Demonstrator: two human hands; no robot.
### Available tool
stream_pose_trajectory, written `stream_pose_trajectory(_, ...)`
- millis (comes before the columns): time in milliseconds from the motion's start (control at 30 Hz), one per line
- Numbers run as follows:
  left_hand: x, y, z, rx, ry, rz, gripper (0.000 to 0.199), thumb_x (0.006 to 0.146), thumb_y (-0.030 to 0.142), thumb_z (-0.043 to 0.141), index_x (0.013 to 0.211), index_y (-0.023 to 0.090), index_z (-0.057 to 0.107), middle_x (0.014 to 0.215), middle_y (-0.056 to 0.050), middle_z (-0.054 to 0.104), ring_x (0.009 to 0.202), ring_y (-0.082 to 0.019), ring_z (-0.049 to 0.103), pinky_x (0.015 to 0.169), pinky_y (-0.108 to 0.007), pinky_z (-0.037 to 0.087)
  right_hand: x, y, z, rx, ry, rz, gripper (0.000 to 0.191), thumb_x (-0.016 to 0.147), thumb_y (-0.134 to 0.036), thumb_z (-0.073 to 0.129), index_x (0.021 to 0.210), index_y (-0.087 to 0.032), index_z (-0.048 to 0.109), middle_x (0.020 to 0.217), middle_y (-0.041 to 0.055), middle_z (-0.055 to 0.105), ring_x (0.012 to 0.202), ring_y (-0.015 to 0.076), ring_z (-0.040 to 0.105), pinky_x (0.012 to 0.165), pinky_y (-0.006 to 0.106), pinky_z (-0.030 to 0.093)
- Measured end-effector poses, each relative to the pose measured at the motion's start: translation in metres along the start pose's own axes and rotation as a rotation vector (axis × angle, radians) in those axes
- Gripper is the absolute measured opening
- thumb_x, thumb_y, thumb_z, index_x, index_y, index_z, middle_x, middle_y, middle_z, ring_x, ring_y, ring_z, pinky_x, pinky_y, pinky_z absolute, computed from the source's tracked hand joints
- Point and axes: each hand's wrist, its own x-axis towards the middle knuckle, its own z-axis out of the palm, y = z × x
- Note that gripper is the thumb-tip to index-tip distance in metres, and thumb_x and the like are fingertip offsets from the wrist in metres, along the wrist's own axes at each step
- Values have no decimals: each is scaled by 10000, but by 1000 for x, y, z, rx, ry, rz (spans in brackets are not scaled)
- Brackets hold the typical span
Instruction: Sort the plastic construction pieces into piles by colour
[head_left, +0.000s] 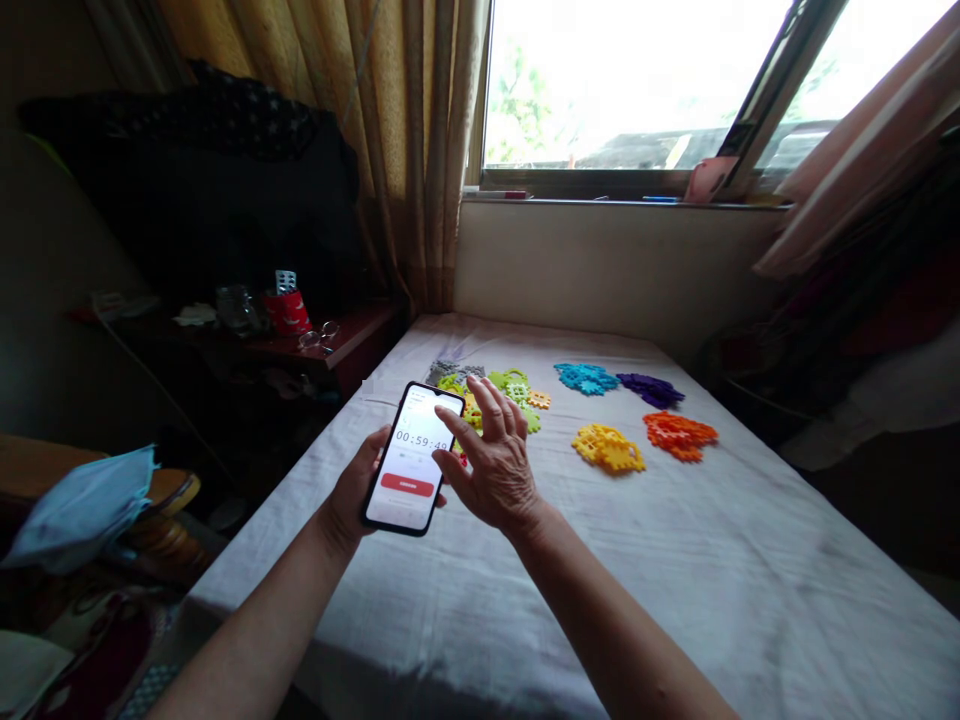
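Observation:
My left hand [354, 485] is wrapped round a smartphone [405, 508], held tilted above the bed-like surface. Its lit screen shows a timer reading near 00:59:49 and a red button. Over the phone's right edge hovers my right hand [495, 460], fingers spread, with the index finger and thumb close to the screen; whether they touch it I cannot tell. Behind the hands lie green pieces [510, 380] and grey pieces [457, 372], partly hidden. To the right are piles of blue [586, 378], purple [651, 390], yellow [607, 449] and orange [679, 436] plastic pieces with notched edges.
The pieces rest on a pale sheet [675, 570]. At left, a dark red table [367, 335] bears a red cup [287, 312], a glass jar [238, 310] and eyeglasses [319, 337]. A blue face mask [90, 510] hangs over wooden furniture. A window [637, 90] is ahead.

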Motion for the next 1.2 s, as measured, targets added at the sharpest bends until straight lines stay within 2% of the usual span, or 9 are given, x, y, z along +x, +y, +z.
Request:
stream_pose_trajectory(200, 1, -1, 2, -1, -18, -7, 574, 946, 497, 493, 1349, 96, 574, 994, -155, 771, 774, -292, 748, 687, -440, 627, 0, -1, 2, -1, 16, 18, 422, 923, -469, 586, 1314, -308, 589, 1572, 76, 345, 1472, 291, 283, 1173, 498, 257)
stream_pose_trajectory(333, 4, -1, 0, -16, -7, -13, 555, 957, 474, 475, 1353, 97, 571, 1027, -158, 766, 835, -286, 748, 747, -430, 621, -7, -2, -2, 46, 5, -25, 304, 916, -450, 602, 1174, -300, 661, 1559, 69, 370, 1456, 280, 314, 1170, 489, 260)
stream_pose_trajectory(433, 5, -2, 0, -13, -11, -6, 537, 951, 477, 481, 1319, 102, 595, 1066, -163, 758, 866, -300, 743, 757, -463, 621, -10, 1, -6, 56, 9, -1, 261, 917, -425, 598, 1119, -279, 676, 1556, 70, 376, 1454, 274, 317, 1173, 476, 262)
stream_pose_trajectory(667, 5, -4, 4, 4, -7, -2, 512, 935, 482, 507, 1242, 92, 633, 1066, -174, 757, 870, -313, 744, 755, -488, 627, -11, 9, -7, 42, 20, 21, 305, 921, -381, 587, 1194, -259, 647, 1571, 88, 358, 1448, 287, 325, 1162, 478, 283)
stream_pose_trajectory(800, 6, -4, 2, 5, 14, -6, 515, 936, 490, 505, 1253, 105, 628, 1063, -170, 759, 859, -323, 747, 743, -506, 627, -11, 8, -5, 31, 4, 23, 341, 919, -393, 594, 1236, -273, 624, 1554, 91, 386, 1450, 286, 327, 1164, 486, 283)
stream_pose_trajectory(1067, 8, -6, 2, -13, -35, -23, 560, 955, 487, 473, 1353, 105, 570, 1040, -167, 763, 819, -296, 751, 714, -439, 627, -9, 2, -2, 18, -66, 23, 391, 895, -409, 637, 1276, -324, 625, 1585, 50, 345, 1459, 305, 303, 1172, 501, 250)
stream_pose_trajectory(1200, 7, -5, 3, 8, -22, -25, 559, 951, 486, 473, 1334, 94, 584, 1039, -172, 762, 847, -304, 749, 733, -453, 626, -11, 8, 0, 14, -66, 41, 363, 896, -395, 638, 1254, -330, 635, 1583, 42, 355, 1453, 310, 313, 1168, 504, 252)
